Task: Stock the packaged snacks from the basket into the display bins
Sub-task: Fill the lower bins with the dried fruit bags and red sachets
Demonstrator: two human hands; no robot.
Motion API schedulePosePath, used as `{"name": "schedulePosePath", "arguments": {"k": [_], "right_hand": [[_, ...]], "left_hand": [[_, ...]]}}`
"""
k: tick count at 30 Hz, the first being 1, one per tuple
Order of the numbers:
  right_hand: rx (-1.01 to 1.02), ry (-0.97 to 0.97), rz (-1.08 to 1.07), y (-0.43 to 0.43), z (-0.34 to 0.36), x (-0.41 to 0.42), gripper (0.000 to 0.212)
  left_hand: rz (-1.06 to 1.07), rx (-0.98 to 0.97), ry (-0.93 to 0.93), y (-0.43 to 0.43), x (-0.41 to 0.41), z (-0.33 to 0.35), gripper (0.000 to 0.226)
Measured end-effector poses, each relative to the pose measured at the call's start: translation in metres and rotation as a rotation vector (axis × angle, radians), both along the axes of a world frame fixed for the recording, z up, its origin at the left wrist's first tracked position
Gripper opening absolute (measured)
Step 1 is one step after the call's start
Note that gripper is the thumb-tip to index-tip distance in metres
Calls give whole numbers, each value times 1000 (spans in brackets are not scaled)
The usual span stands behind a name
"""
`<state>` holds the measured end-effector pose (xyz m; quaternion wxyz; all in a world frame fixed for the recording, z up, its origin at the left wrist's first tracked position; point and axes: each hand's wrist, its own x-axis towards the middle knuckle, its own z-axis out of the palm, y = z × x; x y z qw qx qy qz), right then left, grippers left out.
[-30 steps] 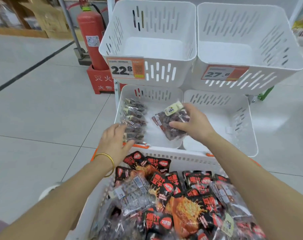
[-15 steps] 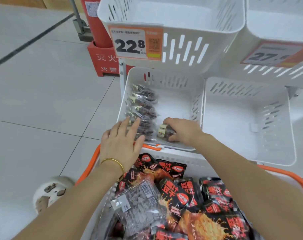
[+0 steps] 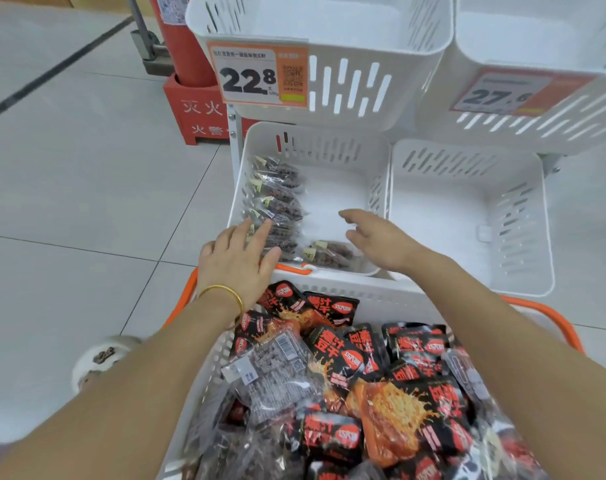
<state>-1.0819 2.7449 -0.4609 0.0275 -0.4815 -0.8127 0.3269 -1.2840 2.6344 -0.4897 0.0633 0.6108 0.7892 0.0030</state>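
Noted a pale grey tiled floor (image 3: 69,202), with a red fire-extinguisher stand (image 3: 190,112) at 11 o'clock of the view. Recorded four white slotted plastic display bins on a two-tier rack. Logged the upper left bin (image 3: 346,109) at 12 o'clock with an orange-and-white price label reading 22.8 (image 3: 256,77). Logged the upper right bin (image 3: 554,126) at 1 o'clock with a blurred price label (image 3: 502,95). Located the lower left bin (image 3: 377,188) at centre and the lower right bin (image 3: 519,220) at 3 o'clock of it, walls side by side.

Found a row of clear packets of dark snacks (image 3: 277,202) standing along the 9 o'clock wall of the lower left bin. Found a single clear packet with a yellow tag (image 3: 329,252) lying flat at the bin's 6 o'clock edge, just beside the row.

Observed the left hand (image 3: 235,258), with a gold bangle (image 3: 222,292) on the wrist, laid over the near end of the row, fingers straight and slightly spread. Observed the right hand (image 3: 377,240) above the bin floor at 1 o'clock of the single packet, fingers loosely apart, holding nothing.

Recorded a white plastic basket with orange handles (image 3: 381,296) at 6 o'clock. Noted it heaped with black-and-red snack packets (image 3: 343,358) and a clear barcoded packet (image 3: 277,372).
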Motion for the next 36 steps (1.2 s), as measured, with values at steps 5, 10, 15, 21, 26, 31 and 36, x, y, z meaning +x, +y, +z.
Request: {"name": "schedulePosePath", "arguments": {"k": [5,10,15,21,26,31,36], "right_hand": [[72,226,-123,-91,31,57,36],[-83,86,-76,-139,1,71,31],[74,-179,-45,-150,-32,48,34],[129,-326,-133,-152,-44,24,40],[240,-58,-245,-149,-46,27,35],[442,20,-50,-137,-40,21,28],[419,0,-74,-134,-41,10,29]], "left_hand": [[-6,-140,-171,0,-7,14,55],[-155,10,-143,-34,8,42,54],[-270,-50,-54,-70,31,66,49],[-194,-180,-132,-99,39,54,51],[-159,-175,-203,-97,39,50,49],[-128,-146,-255,-92,38,51,50],[-101,-116,-307,-89,41,54,49]]}}
